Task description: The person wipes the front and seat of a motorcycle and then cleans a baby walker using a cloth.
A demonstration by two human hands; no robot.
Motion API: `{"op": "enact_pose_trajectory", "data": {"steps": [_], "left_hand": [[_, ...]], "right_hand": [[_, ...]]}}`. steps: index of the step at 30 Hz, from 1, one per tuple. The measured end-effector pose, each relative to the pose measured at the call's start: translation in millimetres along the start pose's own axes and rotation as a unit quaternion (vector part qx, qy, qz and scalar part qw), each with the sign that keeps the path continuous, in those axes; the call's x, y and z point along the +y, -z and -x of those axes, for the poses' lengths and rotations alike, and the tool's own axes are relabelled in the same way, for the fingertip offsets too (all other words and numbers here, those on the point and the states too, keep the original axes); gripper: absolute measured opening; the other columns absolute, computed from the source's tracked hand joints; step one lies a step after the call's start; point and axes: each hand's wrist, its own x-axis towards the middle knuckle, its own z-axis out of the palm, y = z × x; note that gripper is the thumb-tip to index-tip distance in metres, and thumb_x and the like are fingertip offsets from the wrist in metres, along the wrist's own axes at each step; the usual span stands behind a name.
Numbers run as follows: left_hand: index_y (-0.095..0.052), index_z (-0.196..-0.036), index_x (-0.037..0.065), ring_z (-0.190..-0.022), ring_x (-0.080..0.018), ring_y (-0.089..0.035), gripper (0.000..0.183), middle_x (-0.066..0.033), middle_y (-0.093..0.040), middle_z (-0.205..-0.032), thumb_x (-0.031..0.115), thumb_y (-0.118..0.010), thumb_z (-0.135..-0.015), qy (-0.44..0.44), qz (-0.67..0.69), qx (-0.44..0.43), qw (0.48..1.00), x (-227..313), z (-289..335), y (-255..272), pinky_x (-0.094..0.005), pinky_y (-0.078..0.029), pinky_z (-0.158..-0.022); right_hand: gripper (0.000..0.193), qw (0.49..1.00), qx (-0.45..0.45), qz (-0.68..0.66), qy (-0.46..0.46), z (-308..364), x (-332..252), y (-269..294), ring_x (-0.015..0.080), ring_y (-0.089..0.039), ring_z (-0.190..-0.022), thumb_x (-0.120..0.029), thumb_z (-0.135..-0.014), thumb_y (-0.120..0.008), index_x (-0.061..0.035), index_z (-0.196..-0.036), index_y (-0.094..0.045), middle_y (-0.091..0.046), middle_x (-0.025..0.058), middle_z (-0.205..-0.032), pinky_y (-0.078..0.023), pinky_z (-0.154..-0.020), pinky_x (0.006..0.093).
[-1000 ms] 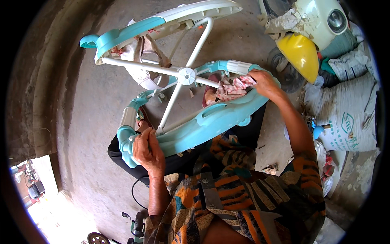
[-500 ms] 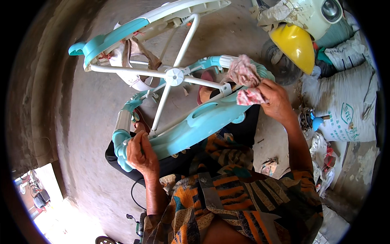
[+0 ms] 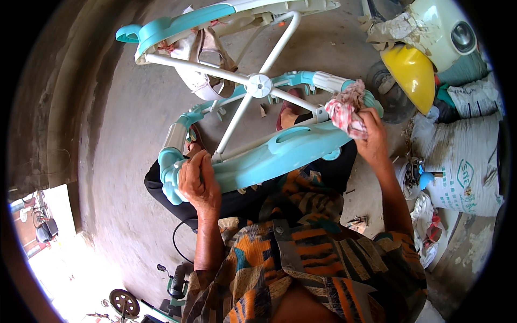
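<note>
A turquoise and white baby walker (image 3: 280,156) is tilted up across my lap, its crossed white tubes meeting at a round hub (image 3: 259,85). My left hand (image 3: 199,183) is closed round the near left end of its turquoise base. In my right hand (image 3: 372,137) is a crumpled pink, red and white rag (image 3: 349,113), pressed to the base's right end. A pale cloth seat (image 3: 202,64) hangs under the walker's upper ring (image 3: 188,21). The fingertips of my right hand are partly hidden by the rag.
To the right lie a yellow curved shell (image 3: 412,75), a cream body with a round lamp (image 3: 462,36), and stuffed white sacks (image 3: 458,161). A wheeled green frame (image 3: 177,282) stands lower left, near a bright doorway. My feet rest on the concrete floor beyond the walker's base.
The view has shifted, so the walker appears further right. The rag, earlier in two clumps either side of my right fingers, is now bunched together at the base's end. My left hand keeps its grip.
</note>
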Motion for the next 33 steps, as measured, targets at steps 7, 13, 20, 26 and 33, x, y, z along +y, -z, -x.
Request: {"op": "enact_pose_trajectory", "data": {"steps": [7, 13, 20, 26, 33], "left_hand": [[-0.066, -0.093, 0.000, -0.071, -0.0203, -0.059, 0.009, -0.0094, -0.064, -0.078, 0.000, -0.062, -0.085, 0.014, 0.009, -0.001, 1.000, -0.6, -0.9, 1.3, -0.0299, -0.046, -0.069], [-0.065, -0.096, -0.001, -0.077, -0.0152, -0.060, 0.012, -0.0082, -0.066, -0.083, 0.006, -0.056, -0.092, 0.033, 0.064, 0.012, 0.997, 1.5, -0.9, 4.3, -0.0271, -0.047, -0.074], [-0.065, -0.104, -0.002, -0.092, -0.0205, -0.059, 0.047, -0.0118, -0.067, -0.102, 0.040, -0.050, -0.092, 0.040, 0.163, 0.024, 0.986, 0.8, -5.1, 16.5, -0.0350, -0.046, -0.084], [-0.054, -0.121, -0.007, -0.108, -0.0280, -0.057, 0.059, -0.0203, -0.059, -0.119, 0.044, -0.052, -0.091, 0.079, 0.316, 0.018, 0.945, -16.9, -2.7, 26.5, -0.0408, -0.044, -0.095], [-0.053, -0.122, -0.008, -0.113, -0.0312, -0.055, 0.065, -0.0236, -0.058, -0.121, 0.047, -0.054, -0.088, 0.117, 0.444, -0.107, 0.882, -23.5, -20.9, 49.4, -0.0433, -0.041, -0.100]], "right_hand": [[0.027, 0.994, 0.074, -0.018, 0.077, 8.7, -59.9, -30.7, 0.0339, -0.061, -0.083, 0.003, -0.067, -0.065, 0.0018, -0.093, -0.056, -0.053, 0.0139, -0.096, -0.052, -0.070, 0.0399], [0.023, 0.982, 0.110, 0.008, 0.151, 0.2, -97.3, -54.2, 0.0251, -0.063, -0.075, -0.004, -0.068, -0.070, 0.0000, -0.088, -0.059, -0.055, 0.0103, -0.095, -0.053, -0.059, 0.0343], [0.018, 0.971, 0.010, -0.029, 0.235, -6.1, -158.4, -96.7, 0.0189, -0.058, -0.071, -0.009, -0.068, -0.067, -0.0013, -0.081, -0.057, -0.052, 0.0076, -0.085, -0.050, -0.059, 0.0319], [0.022, 0.941, -0.009, -0.088, 0.326, -7.7, -207.7, -138.6, 0.0189, -0.056, -0.073, -0.019, -0.076, -0.062, -0.0006, -0.088, -0.059, -0.054, 0.0097, -0.082, -0.050, -0.060, 0.0324], [0.017, 0.914, 0.017, -0.075, 0.399, -11.7, -236.1, -164.8, 0.0176, -0.055, -0.077, -0.019, -0.082, -0.056, -0.0052, -0.092, -0.060, -0.054, 0.0036, -0.084, -0.047, -0.068, 0.0331]]}}
